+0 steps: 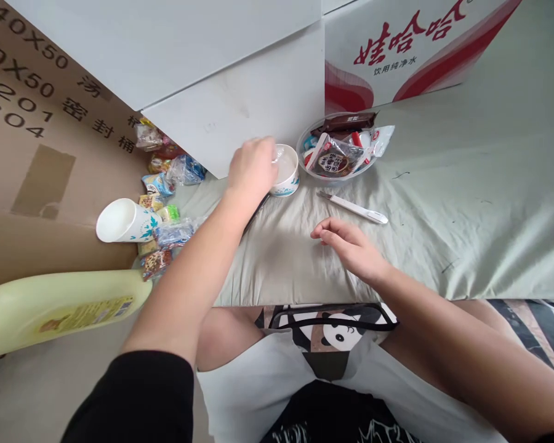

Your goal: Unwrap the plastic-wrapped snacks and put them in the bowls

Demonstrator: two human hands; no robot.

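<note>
My left hand (253, 163) is at the left rim of a white paper cup (285, 184) with a blue print, its fingers closed. A bit of clear plastic shows by the fingertips at the cup's mouth; what the fingers hold is too blurred to tell. My right hand (348, 247) hovers over the cloth, fingers curled together with the thumb alongside, nothing visible in them. Just beyond it lies a white craft knife (356, 208), blade end to the left. Under my left wrist a dark thin object (257, 214) shows only partly.
A clear bowl (337, 179) of wrapped snacks stands right of the cup. On the left are a tilted paper cup (125, 221), several small snack packets (159, 184) and a yellow bottle (64, 307). Cardboard boxes (50, 178) wall the left and back (397, 55).
</note>
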